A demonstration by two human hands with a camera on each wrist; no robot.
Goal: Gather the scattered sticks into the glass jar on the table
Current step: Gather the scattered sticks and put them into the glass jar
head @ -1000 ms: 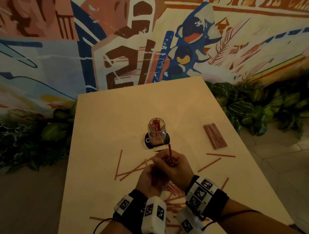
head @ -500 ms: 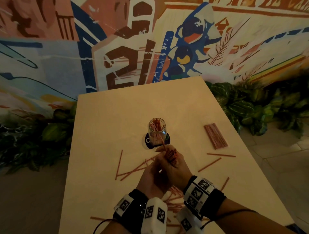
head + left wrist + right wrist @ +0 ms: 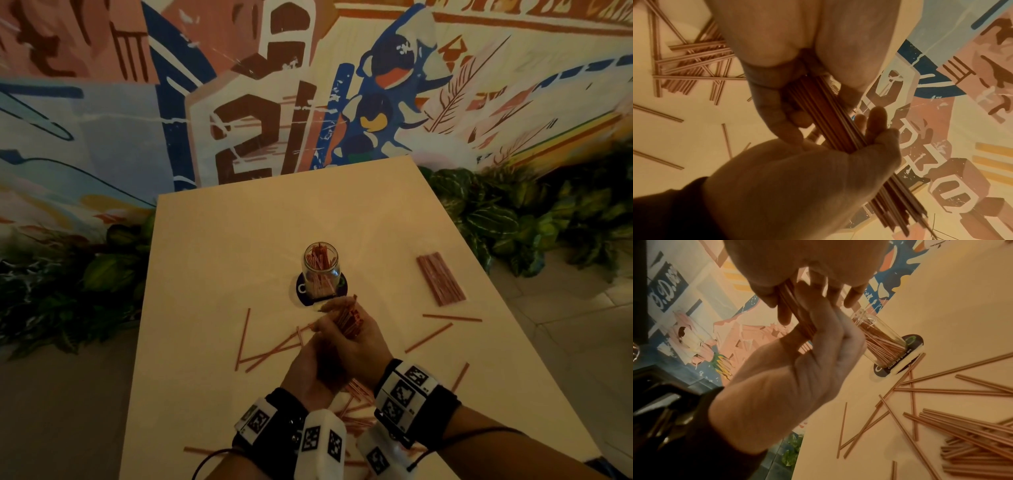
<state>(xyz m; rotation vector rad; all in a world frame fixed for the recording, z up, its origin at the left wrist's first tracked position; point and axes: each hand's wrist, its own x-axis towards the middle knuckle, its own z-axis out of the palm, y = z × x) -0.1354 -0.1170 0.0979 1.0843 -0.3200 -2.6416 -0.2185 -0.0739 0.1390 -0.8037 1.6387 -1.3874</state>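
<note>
A glass jar [image 3: 321,270] with several red sticks in it stands on a black coaster [image 3: 301,291] mid-table; it shows too in the right wrist view as jar [image 3: 879,340]. Just in front of it both hands grip one bundle of red sticks [image 3: 347,320]. My right hand [image 3: 342,308] holds the bundle's far part, my left hand [image 3: 317,330] the near part. In the left wrist view the left hand [image 3: 797,97] wraps thumb and fingers round the bundle [image 3: 828,116], and the right hand [image 3: 875,129] grips it lower down. Loose sticks [image 3: 274,349] lie on the table [image 3: 212,274].
A flat pack of sticks [image 3: 440,279] lies at the right of the table. More loose sticks [image 3: 428,337] are scattered right of my hands, with a pile [image 3: 356,407] under my wrists. Leafy plants [image 3: 513,219] flank the table, and a painted wall [image 3: 239,102] rises behind.
Both hands have shifted a little forward toward the jar with the bundle. The sticks that stood upright above the hands now lean toward the jar.
</note>
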